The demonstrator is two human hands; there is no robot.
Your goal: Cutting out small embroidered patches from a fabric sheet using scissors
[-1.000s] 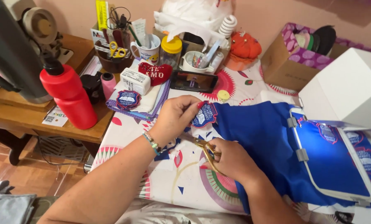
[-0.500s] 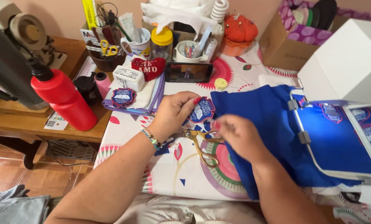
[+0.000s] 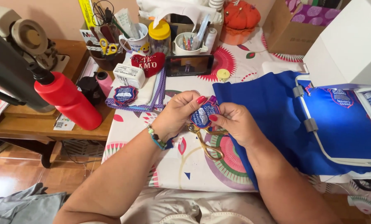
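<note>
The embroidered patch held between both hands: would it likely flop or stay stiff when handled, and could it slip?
The embroidered patch probably stays fairly stiff: it keeps its shield shape, pinched between the left hand and right hand. It looks thin, so likely light. Its stitched face should grip fingertips, so slipping seems unlikely.

Left hand (image 3: pixel 179 111) and right hand (image 3: pixel 235 123) pinch a blue embroidered patch (image 3: pixel 203 115) together; gold scissors (image 3: pixel 206 143) hang from the right hand above the table (image 3: pixel 185 166).

Bare patterned tablecloth (image 3: pixel 152 141) lies open left of the left hand (image 3: pixel 179 114). Blue fabric (image 3: pixel 272 112) and its hoop frame (image 3: pixel 314 124) block the right; a phone (image 3: pixel 189 65) and cluttered cups (image 3: pixel 189 41) crowd the far side.
</note>
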